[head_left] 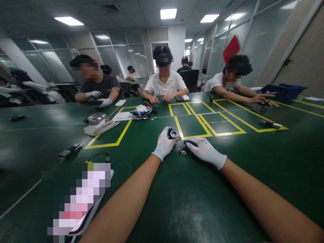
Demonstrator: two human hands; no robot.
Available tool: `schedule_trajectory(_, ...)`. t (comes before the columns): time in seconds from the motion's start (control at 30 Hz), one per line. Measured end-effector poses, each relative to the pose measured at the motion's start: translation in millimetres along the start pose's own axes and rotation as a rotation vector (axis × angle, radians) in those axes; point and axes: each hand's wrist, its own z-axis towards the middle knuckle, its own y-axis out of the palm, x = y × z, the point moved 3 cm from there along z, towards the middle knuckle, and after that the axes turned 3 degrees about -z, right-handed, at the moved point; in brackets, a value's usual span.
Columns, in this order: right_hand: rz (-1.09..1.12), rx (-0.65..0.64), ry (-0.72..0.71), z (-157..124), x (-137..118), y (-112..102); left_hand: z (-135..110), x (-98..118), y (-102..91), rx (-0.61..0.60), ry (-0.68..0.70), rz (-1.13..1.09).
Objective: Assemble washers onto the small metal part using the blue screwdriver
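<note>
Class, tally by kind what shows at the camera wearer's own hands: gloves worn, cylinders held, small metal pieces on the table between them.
White gloves: 2
Held cylinder: 1
Small metal pieces: 2
Total: 5

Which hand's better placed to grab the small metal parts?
Likely the right hand: it's beside the small metal parts, though its palm is hidden; the left hand holds a dark cylinder.

Silver-rimmed dark cylinder (173, 134); green table (197, 202)
</note>
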Motion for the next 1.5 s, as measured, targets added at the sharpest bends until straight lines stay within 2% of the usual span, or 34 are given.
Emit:
schedule_trajectory(0.1,-0.008,0.031,0.016,1,0,-3,0,0,0.4,-0.023,0.020,-0.027)
schedule_trajectory(0.23,-0.026,0.027,0.112,2,8,-8,2,-1,-0.6,-0.025,0.020,-0.142)
schedule_trajectory(0.47,0.058,-0.144,0.133,-6,13,-11,5,-13,1.3,-0.001,-0.269,-0.695)
schedule_trajectory(0.6,0.050,-0.111,0.189,-5,15,-10,7,-17,1.1,-0.018,-0.314,-0.855)
schedule_trajectory(0.73,0.071,-0.083,0.210,-4,16,-9,7,-16,1.5,-0.039,-0.328,-0.877)
schedule_trajectory(0.97,0.123,-0.080,0.102,-7,1,-12,6,-15,3.3,-0.060,-0.295,-0.837)
schedule_trajectory(1.17,0.147,0.216,0.131,2,-8,-7,8,-20,7.0,-0.094,-0.281,-0.832)
schedule_trajectory(1.27,0.118,0.289,0.092,11,-16,3,9,-19,11.5,-0.106,-0.289,-0.929)
schedule_trajectory(1.43,0.155,0.244,0.002,17,-30,6,5,-8,23.7,-0.202,-0.282,-1.070)
schedule_trajectory(1.5,0.155,0.227,0.012,16,-32,3,3,-5,27.7,-0.239,-0.292,-1.082)
